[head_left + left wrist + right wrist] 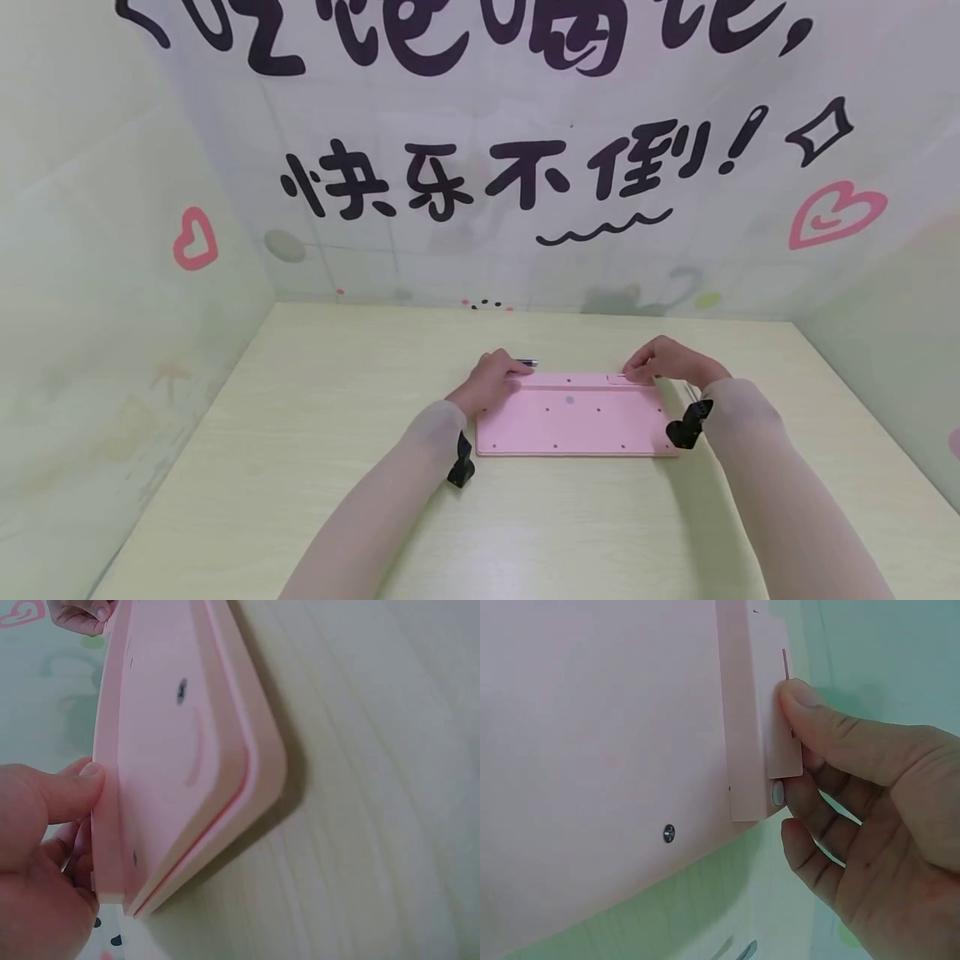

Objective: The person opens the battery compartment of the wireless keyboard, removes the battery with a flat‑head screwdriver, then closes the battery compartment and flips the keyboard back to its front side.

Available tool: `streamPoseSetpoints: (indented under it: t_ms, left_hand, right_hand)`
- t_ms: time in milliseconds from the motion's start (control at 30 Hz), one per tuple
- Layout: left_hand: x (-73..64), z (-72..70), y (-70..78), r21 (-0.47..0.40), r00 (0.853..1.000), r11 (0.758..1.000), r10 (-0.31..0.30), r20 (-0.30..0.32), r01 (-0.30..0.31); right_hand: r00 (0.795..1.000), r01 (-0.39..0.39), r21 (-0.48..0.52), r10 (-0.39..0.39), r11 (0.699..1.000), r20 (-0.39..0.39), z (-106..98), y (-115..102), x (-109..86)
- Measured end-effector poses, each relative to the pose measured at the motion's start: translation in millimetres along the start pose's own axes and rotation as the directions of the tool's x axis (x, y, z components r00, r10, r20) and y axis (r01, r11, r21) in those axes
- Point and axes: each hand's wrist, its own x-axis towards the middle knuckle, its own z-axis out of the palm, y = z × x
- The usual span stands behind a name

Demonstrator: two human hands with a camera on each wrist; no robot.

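Observation:
A pink keyboard (577, 425) lies face down on the table, its screw-dotted underside up and a raised ridge along the far edge. My left hand (491, 382) grips the far left end of that ridge, thumb (79, 791) on top and fingers curled behind. At the right part of the ridge, my right hand (667, 360) pinches a small pink battery cover (784, 754) with the thumb on its face. The fingers' contact behind it is partly hidden. A pale rubber foot (778, 793) sits beside the cover.
A dark pen-like thing with a silvery end (528, 362) lies behind the keyboard by my left hand. A thin metal rod (692, 392) lies right of the keyboard, partly hidden by my right wrist camera (688, 425). Printed walls (465, 267) border the pale wooden table (315, 433).

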Motion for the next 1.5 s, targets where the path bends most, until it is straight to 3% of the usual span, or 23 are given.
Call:
streamPoseSetpoints:
  t_ms: [333, 567, 733, 1033, 1267, 1367, 1500]
  left_hand:
    - [0.4, 2.8, 1.8, -0.012, 1.0, 1.0, 0.015, -0.01, -0.015]
    - [0.7, 4.4, 1.4, -0.011, 1.0, 1.0, 0.004, -0.012, -0.004]
    - [0.7, 4.3, -2.6, 0.005, 1.0, 1.0, -0.008, -0.02, 0.008]
    - [1.5, 3.0, -6.1, -0.004, 1.0, 1.0, -0.01, -0.027, 0.01]
    - [1.6, 3.9, -5.9, -0.014, 0.999, 1.0, -0.027, -0.023, 0.027]
    - [2.1, 4.7, -5.8, -0.011, 1.0, 1.0, -0.02, -0.02, 0.02]
    - [3.5, 5.2, -5.0, -0.017, 1.0, 1.0, -0.021, -0.013, 0.021]
  right_hand:
    - [0.999, -0.036, 0.05, 0.035, 0.998, 0.037, -5.4, 4.0, 1.9]
    - [0.997, -0.034, 0.032, 0.032, 0.999, 0.063, -6.4, -6.1, 4.7]
    - [0.992, -0.069, 0.004, 0.069, 0.998, 0.109, -7.5, -14.6, 11.2]
    - [0.972, -0.112, 0.057, 0.098, 0.992, 0.212, -11.6, -20.2, 13.8]
    - [0.956, -0.248, 0.129, 0.222, 0.96, 0.192, -9.8, -9.2, 17.5]
    - [0.966, -0.214, 0.088, 0.198, 0.973, 0.166, -9.2, -9.6, 17.6]
    - [0.991, -0.108, -0.001, 0.107, 0.994, 0.085, -7.0, -11.9, 16.9]
